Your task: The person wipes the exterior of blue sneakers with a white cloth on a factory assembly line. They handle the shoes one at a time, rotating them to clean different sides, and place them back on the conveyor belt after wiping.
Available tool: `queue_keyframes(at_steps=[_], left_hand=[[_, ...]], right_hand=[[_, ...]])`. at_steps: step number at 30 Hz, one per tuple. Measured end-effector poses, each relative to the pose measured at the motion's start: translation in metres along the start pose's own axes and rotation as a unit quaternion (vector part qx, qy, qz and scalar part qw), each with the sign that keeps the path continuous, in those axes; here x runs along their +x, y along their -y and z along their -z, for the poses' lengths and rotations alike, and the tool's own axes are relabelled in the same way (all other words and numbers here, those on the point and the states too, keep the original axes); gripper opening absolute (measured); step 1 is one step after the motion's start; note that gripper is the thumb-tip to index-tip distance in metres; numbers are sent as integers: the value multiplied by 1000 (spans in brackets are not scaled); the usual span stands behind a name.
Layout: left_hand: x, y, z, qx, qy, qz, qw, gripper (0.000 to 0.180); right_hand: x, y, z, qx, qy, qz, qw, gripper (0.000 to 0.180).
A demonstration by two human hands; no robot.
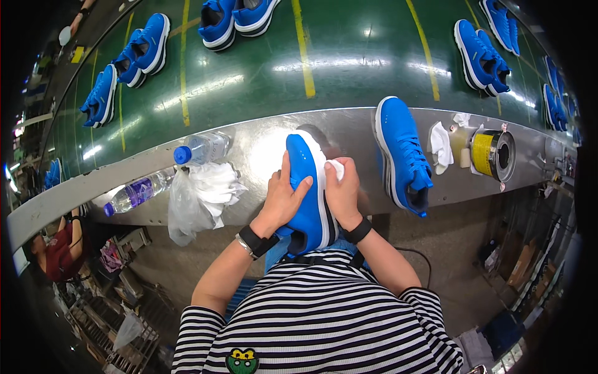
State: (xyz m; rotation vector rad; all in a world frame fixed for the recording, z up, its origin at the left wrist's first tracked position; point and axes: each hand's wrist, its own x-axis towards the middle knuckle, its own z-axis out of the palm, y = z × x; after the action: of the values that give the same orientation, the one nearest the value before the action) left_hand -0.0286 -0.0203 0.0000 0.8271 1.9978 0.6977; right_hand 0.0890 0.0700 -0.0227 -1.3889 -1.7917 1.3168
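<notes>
Hidden and cut-off parts

The shoe's [308, 187] heel sits behind the shirt [317, 311]; the right hand [342, 193] covers most of the cloth [335, 167]. Top-edge shoes [240, 19] are cropped; the rim darkens far-right shoes [554, 93].

A glossy green conveyor belt [349, 68] with yellow lines runs behind a steel ledge [261, 146]

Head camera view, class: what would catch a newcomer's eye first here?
A bright blue sneaker at centre, gripped by the left hand while the right hand presses a white cloth to its sole. Its twin blue sneaker lies right. More pairs ride the green conveyor belt behind.
</notes>
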Motion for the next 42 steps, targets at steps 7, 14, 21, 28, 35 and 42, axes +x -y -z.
queue_keyframes(at_steps=[7, 14, 21, 28, 35, 42], left_hand=[[18, 6, 33, -190, 101, 55, 975, 73], [4, -13, 49, -276, 250, 172, 912, 62], [4, -1, 44, -262, 232, 158, 923, 65], [10, 0, 38, -229, 215, 146, 938, 76], [13, 5, 32, -222, 208, 152, 941, 85], [16, -13, 38, -97, 223, 150, 958, 83]], right_hand=[[16, 16, 45, 339, 134, -186, 912, 8], [-4, 26, 65, 296, 263, -163, 904, 11], [-7, 53, 53, 87, 228, -24, 970, 12], [9, 41, 42, -60, 269, 115, 955, 9], [20, 37, 39, -113, 313, 115, 936, 11], [29, 34, 34, -115, 320, 44, 939, 14]])
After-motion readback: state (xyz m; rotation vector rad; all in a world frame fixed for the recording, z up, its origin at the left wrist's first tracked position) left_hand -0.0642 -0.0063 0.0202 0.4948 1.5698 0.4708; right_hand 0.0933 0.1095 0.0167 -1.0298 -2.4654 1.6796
